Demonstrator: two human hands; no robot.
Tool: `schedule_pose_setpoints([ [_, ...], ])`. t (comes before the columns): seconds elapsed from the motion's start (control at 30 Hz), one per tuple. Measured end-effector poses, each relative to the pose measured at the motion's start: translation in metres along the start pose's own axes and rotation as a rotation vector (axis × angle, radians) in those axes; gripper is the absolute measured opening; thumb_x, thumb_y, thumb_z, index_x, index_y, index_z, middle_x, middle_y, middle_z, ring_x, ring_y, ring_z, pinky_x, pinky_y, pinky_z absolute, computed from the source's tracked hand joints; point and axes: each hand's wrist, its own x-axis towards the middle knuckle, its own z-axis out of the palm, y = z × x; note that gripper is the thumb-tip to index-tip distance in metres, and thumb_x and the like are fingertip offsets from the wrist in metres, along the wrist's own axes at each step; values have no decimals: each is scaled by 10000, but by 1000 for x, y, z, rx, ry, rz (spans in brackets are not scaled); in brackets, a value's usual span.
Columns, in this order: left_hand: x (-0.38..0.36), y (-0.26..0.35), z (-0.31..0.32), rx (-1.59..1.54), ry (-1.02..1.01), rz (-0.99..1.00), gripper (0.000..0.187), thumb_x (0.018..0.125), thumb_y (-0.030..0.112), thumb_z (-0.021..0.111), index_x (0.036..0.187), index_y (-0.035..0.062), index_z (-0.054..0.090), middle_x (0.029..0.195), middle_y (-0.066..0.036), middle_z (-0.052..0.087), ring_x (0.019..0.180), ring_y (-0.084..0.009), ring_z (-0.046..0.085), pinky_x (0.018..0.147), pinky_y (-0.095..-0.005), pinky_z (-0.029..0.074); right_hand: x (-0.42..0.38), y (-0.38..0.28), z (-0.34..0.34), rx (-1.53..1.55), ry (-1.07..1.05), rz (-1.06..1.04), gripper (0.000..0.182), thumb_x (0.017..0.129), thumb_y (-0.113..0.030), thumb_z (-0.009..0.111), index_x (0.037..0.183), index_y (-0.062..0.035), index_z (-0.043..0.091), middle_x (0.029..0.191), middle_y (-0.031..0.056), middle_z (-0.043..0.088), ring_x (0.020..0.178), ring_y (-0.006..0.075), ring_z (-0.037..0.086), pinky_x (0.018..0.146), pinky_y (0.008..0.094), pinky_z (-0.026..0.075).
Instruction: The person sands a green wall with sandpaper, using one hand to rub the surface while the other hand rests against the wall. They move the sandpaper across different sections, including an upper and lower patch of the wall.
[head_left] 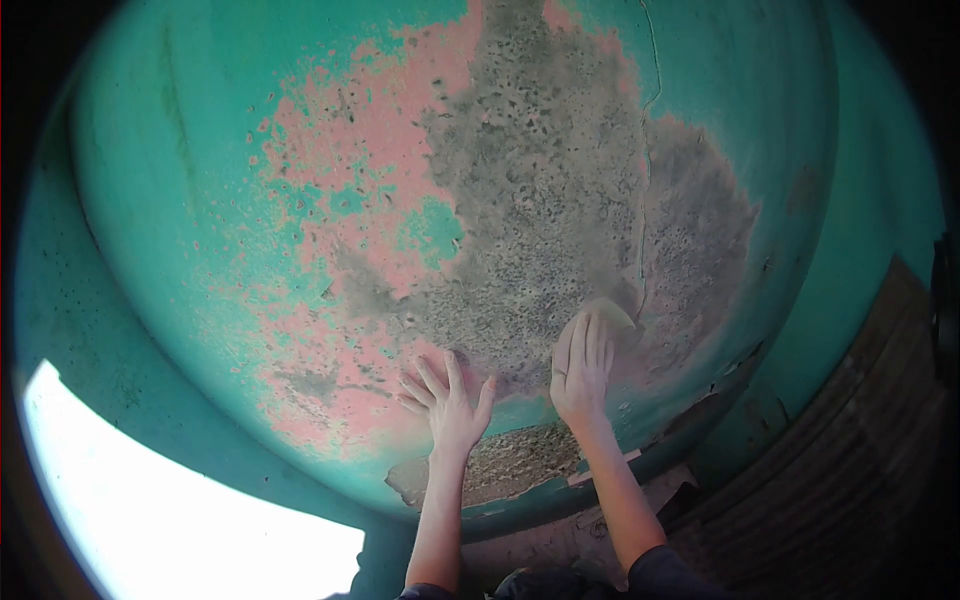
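Note:
A green painted wall (370, 205) fills the view, with worn patches of pink and rough grey surface. My left hand (455, 410) lies flat against its lower part, fingers spread, holding nothing. To its right, my right hand (583, 368) presses on the grey patch (540, 200) with its fingers together. Under those fingertips is a pale, round-edged piece that looks like sandpaper (617, 314); most of it is covered by the hand. Whitish dust coats both hands.
A thin crack (648, 150) runs down the wall to near my right hand. Below my hands, plaster is broken away in a rough brown strip (525, 462). Bright light (180, 500) comes in at lower left. Dark corrugated sheeting (840, 460) stands at lower right.

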Motion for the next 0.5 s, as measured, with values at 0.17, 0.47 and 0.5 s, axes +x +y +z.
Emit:
schedule_pose_setpoints([
  [0.17,4,-5,12,56,16,17,1018,908,663,565,1613,115,77,1604,-376,-70,1405,-669,-161,1036,-808,-82,50,-15,-26,120,229,-109,797,889,-181,597,1559,49,232,1608,288,229,1488,484,212,1163,598,232],
  [0.47,2,-13,24,113,134,101,1019,906,672,566,1615,121,85,1605,-372,-76,1404,-662,-181,1030,-799,-119,-35,3,25,59,16,-7,755,951,-209,575,1547,84,215,1597,318,215,1489,481,207,1168,578,242],
  [0.5,1,-14,24,116,120,108,1019,906,672,566,1615,121,85,1605,-372,-76,1404,-662,-181,1030,-799,-119,-16,4,15,96,136,-54,749,966,-221,572,1548,84,213,1596,318,217,1488,482,206,1170,572,243],
])
